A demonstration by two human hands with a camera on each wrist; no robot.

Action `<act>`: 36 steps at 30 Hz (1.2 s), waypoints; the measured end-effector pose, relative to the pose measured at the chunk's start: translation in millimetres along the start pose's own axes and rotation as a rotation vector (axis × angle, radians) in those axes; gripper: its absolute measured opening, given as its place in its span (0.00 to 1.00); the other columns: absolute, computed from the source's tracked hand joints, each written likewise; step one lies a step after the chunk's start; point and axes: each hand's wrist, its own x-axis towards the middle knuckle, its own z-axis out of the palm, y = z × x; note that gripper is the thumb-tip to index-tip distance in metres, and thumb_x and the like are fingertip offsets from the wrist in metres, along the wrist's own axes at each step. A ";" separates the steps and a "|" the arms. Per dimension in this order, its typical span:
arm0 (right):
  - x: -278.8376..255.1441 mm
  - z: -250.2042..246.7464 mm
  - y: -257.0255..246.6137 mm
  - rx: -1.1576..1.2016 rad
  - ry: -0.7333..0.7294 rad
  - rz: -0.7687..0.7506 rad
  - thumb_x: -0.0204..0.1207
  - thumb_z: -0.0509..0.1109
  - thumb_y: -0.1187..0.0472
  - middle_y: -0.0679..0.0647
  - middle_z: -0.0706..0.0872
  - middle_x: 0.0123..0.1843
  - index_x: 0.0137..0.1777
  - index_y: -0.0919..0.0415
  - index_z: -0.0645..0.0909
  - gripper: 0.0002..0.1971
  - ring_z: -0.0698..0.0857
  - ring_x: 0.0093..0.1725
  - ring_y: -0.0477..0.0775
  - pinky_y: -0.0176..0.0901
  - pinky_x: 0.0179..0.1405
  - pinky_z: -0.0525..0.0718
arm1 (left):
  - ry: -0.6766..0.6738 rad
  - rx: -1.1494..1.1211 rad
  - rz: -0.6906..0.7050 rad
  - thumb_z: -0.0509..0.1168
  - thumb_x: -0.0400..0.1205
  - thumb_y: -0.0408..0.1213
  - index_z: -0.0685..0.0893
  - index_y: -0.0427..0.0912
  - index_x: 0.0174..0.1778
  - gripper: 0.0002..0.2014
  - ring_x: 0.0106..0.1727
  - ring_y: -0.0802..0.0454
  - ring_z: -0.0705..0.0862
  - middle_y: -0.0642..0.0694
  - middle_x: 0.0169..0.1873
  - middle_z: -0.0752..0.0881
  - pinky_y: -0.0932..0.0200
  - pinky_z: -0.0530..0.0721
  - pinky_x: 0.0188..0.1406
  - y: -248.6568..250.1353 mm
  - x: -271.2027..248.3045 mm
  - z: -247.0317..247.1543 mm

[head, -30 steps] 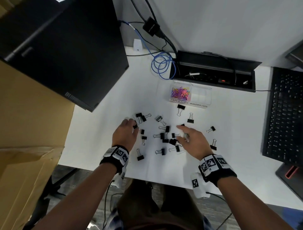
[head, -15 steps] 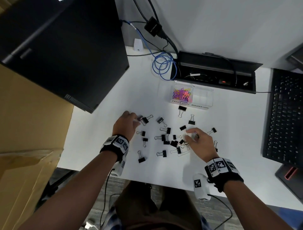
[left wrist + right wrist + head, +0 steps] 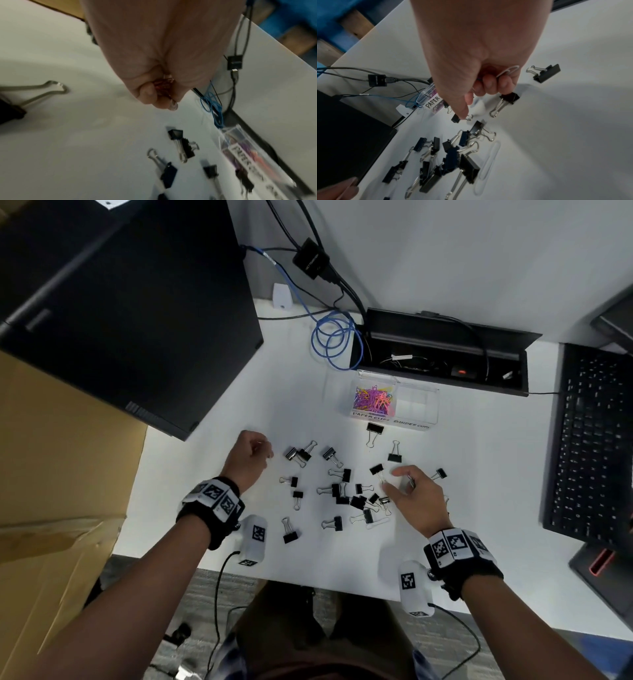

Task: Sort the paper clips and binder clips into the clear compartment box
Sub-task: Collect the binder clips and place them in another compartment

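Several black binder clips (image 3: 337, 491) lie scattered on the white table (image 3: 205, 474), between my hands. The clear compartment box (image 3: 433, 414) stands behind them; its left cell holds coloured paper clips (image 3: 373, 398), and its right cell, labelled for binder clips, looks empty. My left hand (image 3: 255, 451) hovers left of the pile, curled into a fist round red paper clips (image 3: 163, 85). My right hand (image 3: 406, 486) hovers at the pile's right, its curled fingers gripping a pale paper clip (image 3: 507, 71) while the forefinger points down at a binder clip (image 3: 455, 118). A large white paper clip (image 3: 376, 522) lies on the table.
A black computer case (image 3: 120, 313) stands at the left beside a cardboard box (image 3: 51, 474). Behind the clear box are an open cable tray (image 3: 442, 354) and a coiled blue cable (image 3: 334, 344). A black keyboard (image 3: 592, 446) lies at the right.
My left hand has lifted from the clips and drawn back to the left, its fingers curled into a fist. My right hand has shifted right and forward, fingers curling round a paper clip.
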 end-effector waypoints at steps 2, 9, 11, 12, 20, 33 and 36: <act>-0.2 1.0 -1.4 -0.001 -0.007 -0.016 0.72 0.78 0.51 0.46 0.75 0.30 0.52 0.48 0.83 0.11 0.75 0.30 0.45 0.29 0.32 0.72 | -0.016 -0.160 -0.111 0.55 0.85 0.32 0.76 0.43 0.59 0.09 0.34 0.54 0.77 0.48 0.36 0.81 0.61 0.74 0.35 2.2 -1.9 -5.1; -0.5 7.1 -5.7 -0.085 -0.232 -0.146 0.66 0.83 0.54 0.38 0.69 0.32 0.58 0.48 0.79 0.23 0.70 0.30 0.38 0.32 0.33 0.70 | 0.083 -0.676 -0.379 0.53 0.81 0.32 0.76 0.43 0.37 0.10 0.23 0.54 0.76 0.47 0.30 0.75 0.63 0.64 0.24 3.6 -9.3 -33.4; -0.6 11.3 -6.9 -0.052 -0.185 -0.160 0.70 0.80 0.56 0.43 0.68 0.27 0.57 0.49 0.80 0.18 0.70 0.25 0.41 0.31 0.32 0.71 | 0.061 -0.543 -0.373 0.56 0.78 0.37 0.73 0.45 0.33 0.08 0.21 0.54 0.68 0.48 0.28 0.72 0.61 0.60 0.23 1.8 -13.1 -39.5; -1.1 12.6 -8.6 -0.022 -0.158 -0.158 0.72 0.79 0.55 0.44 0.68 0.26 0.56 0.50 0.80 0.16 0.71 0.24 0.42 0.27 0.29 0.71 | 0.050 -0.366 -0.329 0.59 0.78 0.40 0.73 0.46 0.33 0.08 0.21 0.53 0.67 0.48 0.28 0.72 0.62 0.60 0.23 -1.8 -15.3 -41.9; -4.7 19.6 -4.0 -0.055 -0.201 -0.049 0.70 0.79 0.49 0.51 0.82 0.49 0.63 0.50 0.69 0.27 0.82 0.44 0.51 0.43 0.45 0.78 | -0.039 0.523 -0.084 0.64 0.81 0.48 0.66 0.45 0.45 0.14 0.37 0.40 0.86 0.42 0.34 0.86 0.50 0.81 0.41 -59.8 -40.9 -38.2; -19.4 38.6 -4.9 -0.147 -0.362 -0.285 0.74 0.74 0.64 0.51 0.74 0.51 0.74 0.36 0.70 0.33 0.81 0.43 0.52 0.40 0.50 0.78 | -0.348 0.537 0.243 0.68 0.79 0.46 0.63 0.66 0.77 0.32 0.48 0.49 0.80 0.46 0.49 0.79 0.52 0.80 0.54 -22.1 -49.5 31.0; -15.6 30.8 -5.0 -0.094 -0.236 -0.302 0.72 0.71 0.71 0.49 0.76 0.51 0.72 0.40 0.74 0.33 0.79 0.41 0.42 0.22 0.45 0.73 | -0.396 0.616 0.223 0.66 0.80 0.46 0.59 0.69 0.79 0.33 0.51 0.46 0.82 0.45 0.50 0.78 0.47 0.81 0.58 -25.1 -44.6 32.1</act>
